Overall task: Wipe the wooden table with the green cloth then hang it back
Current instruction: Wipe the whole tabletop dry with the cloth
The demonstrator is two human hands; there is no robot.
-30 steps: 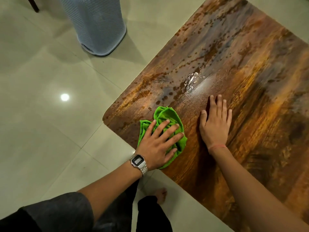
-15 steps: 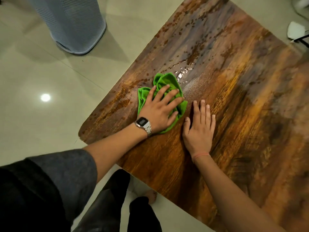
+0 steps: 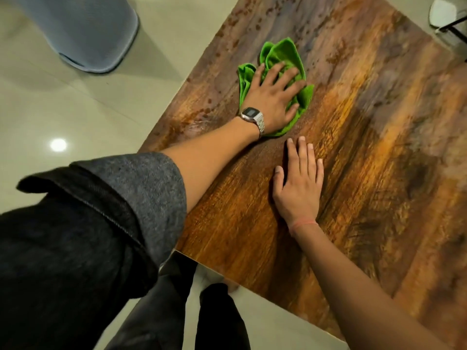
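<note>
My left hand (image 3: 271, 99) presses the green cloth (image 3: 283, 56) flat on the wooden worktop (image 3: 379, 147) — fingers spread; my right hand (image 3: 299, 188) rests open, palm down, nearby.

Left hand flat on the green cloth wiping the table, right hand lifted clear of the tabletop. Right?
Not quite. The left hand is flat on the green cloth on the table, but the head view shows the right hand resting palm-down on the tabletop, not lifted clear of it.
</note>
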